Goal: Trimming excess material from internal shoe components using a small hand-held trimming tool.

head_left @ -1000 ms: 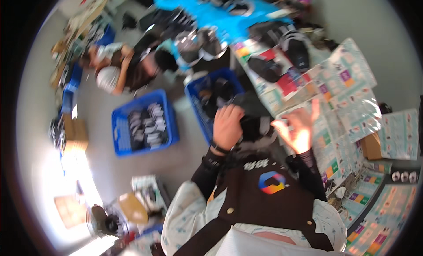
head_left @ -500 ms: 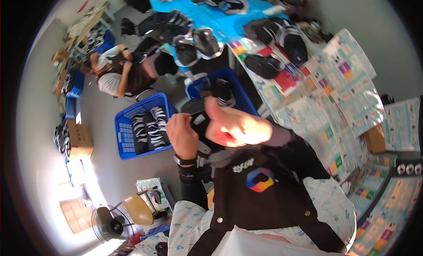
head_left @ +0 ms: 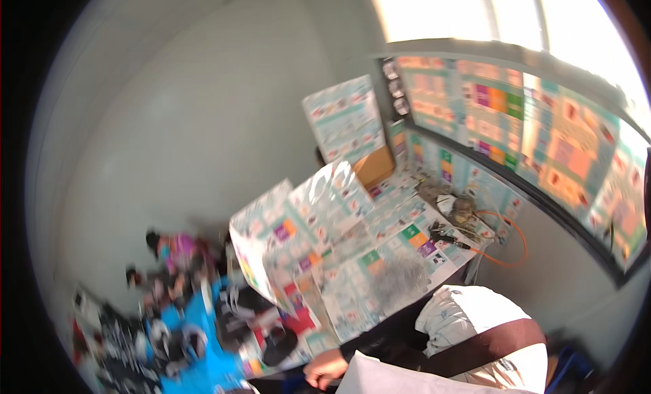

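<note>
Across the far left we see a plain grey wall [head_left: 176, 123], and at the far right a bright window [head_left: 468, 14] above a long display of printed panels [head_left: 502, 106]. Blocks of purple, orange and green stand out on them, but the lettering is too small and blurred for us to read. Nearer the middle stands a table [head_left: 349, 319] covered with similar printed sheets [head_left: 322, 285], one glossy and lifted toward the far side. At the near left a blue sheet [head_left: 196, 377] bears a jumble of dark footwear; two people [head_left: 183, 251] sit beyond it, blurred. Close to us, our patterned sleeve [head_left: 441, 319] with a brown strap [head_left: 488, 350] and a pale fabric [head_left: 386, 378] fill the near edge, the fabric blocking what lies behind it. A printed board [head_left: 347, 119] leans at the far side above a piece of brown cardboard [head_left: 374, 167]. On the right an orange hose [head_left: 521, 241] curves to a black tool [head_left: 447, 238] on the table. A black shoe [head_left: 279, 345] lies on the table's near left corner, the clearest thing near our right hand [head_left: 325, 370]. That hand's fingers are cut by the edge, so we cannot tell its grip; our left hand is out of view and its grip likewise unknown.
</note>
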The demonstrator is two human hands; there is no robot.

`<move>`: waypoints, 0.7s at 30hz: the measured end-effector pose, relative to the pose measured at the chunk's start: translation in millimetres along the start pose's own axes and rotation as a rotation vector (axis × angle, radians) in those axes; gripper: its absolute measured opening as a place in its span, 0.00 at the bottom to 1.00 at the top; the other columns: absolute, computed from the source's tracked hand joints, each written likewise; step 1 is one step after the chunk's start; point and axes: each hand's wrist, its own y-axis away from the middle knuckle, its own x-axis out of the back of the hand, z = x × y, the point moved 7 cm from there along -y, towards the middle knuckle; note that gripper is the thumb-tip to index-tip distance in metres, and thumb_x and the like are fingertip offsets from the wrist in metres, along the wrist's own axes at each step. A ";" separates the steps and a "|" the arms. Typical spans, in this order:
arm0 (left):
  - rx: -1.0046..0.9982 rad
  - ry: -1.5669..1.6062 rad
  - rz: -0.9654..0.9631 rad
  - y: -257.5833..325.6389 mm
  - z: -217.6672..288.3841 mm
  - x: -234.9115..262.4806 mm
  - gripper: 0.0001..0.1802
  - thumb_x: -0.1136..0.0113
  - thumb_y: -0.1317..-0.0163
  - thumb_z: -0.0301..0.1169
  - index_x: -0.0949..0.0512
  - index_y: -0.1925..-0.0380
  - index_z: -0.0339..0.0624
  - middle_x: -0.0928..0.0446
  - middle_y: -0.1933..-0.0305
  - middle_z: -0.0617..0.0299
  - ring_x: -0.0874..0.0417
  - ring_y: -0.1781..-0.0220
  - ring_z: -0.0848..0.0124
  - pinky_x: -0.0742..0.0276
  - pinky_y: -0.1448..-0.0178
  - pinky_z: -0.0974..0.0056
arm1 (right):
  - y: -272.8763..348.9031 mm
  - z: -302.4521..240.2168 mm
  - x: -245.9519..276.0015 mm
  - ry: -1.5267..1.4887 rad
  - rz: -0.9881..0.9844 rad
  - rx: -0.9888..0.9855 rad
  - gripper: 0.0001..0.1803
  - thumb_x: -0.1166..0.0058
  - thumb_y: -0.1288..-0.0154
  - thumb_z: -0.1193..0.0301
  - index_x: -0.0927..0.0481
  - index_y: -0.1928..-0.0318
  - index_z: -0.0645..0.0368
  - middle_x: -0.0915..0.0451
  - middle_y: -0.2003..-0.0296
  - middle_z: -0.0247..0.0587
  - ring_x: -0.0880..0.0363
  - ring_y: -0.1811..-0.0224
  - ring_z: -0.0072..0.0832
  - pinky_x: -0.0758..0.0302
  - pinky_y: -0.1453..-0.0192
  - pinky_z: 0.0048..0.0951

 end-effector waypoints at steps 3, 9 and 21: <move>-0.173 0.235 -0.084 -42.3 32.0 -41.4 0.09 0.40 0.32 0.34 0.18 0.60 0.40 0.19 0.60 0.50 0.18 0.56 0.49 0.22 0.50 0.51 | 57.9 24.1 29.3 0.007 0.134 -0.216 0.19 0.37 0.43 0.56 0.18 0.59 0.57 0.18 0.63 0.48 0.18 0.58 0.47 0.23 0.55 0.45; -0.400 0.533 -0.281 -102.2 104.7 -93.8 0.08 0.41 0.31 0.32 0.19 0.59 0.39 0.19 0.61 0.49 0.17 0.57 0.50 0.22 0.51 0.52 | 129.5 45.5 70.5 0.082 0.371 -0.424 0.18 0.36 0.40 0.57 0.16 0.57 0.57 0.16 0.63 0.49 0.18 0.60 0.45 0.22 0.55 0.44; -0.240 0.635 -0.542 -64.9 104.0 -79.7 0.07 0.44 0.27 0.30 0.21 0.59 0.39 0.19 0.61 0.48 0.17 0.58 0.52 0.22 0.52 0.56 | 169.8 77.6 17.3 -0.122 0.417 -0.392 0.17 0.37 0.32 0.58 0.14 0.55 0.60 0.15 0.60 0.52 0.19 0.61 0.42 0.23 0.54 0.43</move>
